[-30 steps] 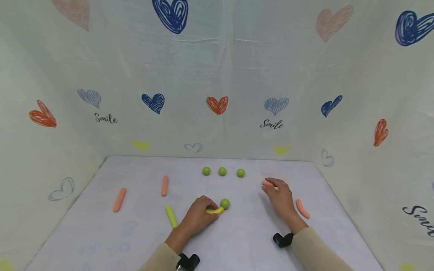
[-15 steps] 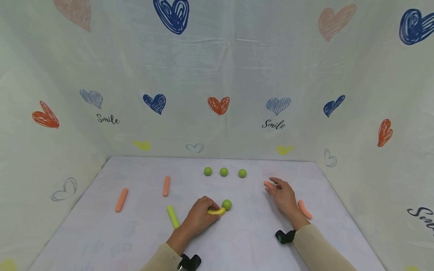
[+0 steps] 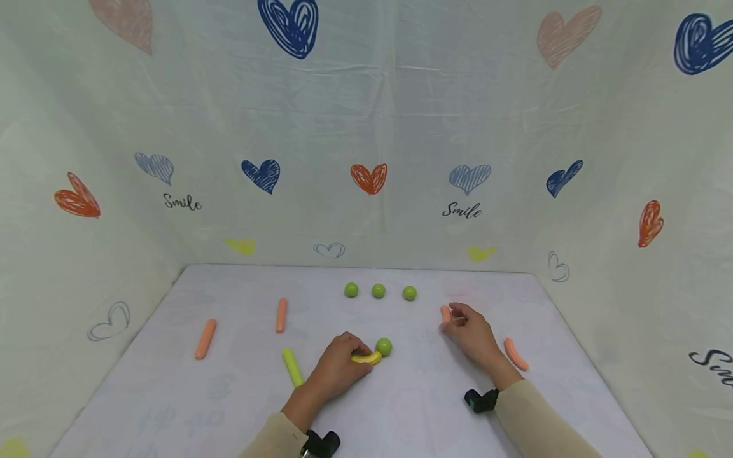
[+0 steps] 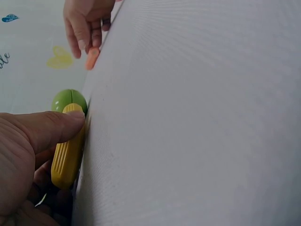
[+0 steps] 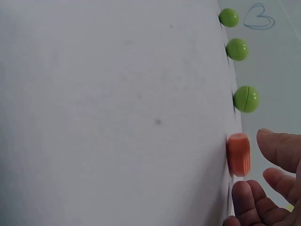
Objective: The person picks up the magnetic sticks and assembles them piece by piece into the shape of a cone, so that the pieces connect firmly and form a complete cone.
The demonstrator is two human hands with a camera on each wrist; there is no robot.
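My left hand (image 3: 338, 364) pinches a curved yellow piece with ridges (image 4: 68, 155) between thumb and fingers, low over the table. The far end of this piece meets or nearly meets a green ball (image 3: 384, 346). Over on the right, my right hand (image 3: 471, 334) hovers at a short orange ridged piece (image 5: 239, 154). In the right wrist view its thumb and fingers are spread, with a gap between them and the orange piece, which rests on the table. A second, curved orange piece (image 3: 516, 354) lies right of that hand's wrist.
Behind the hands, a row of green balls (image 3: 378, 291) stands near the back of the white table (image 3: 229, 394). Two orange sticks (image 3: 205, 339) lie at the left. A lime-green stick (image 3: 293, 367) lies beside the left wrist, partly covered by it.
Beneath my right hand the orange piece has turned from slanted to pointing nearly straight away, and the hand has shifted slightly left. The left hand stays in place with the yellow piece.
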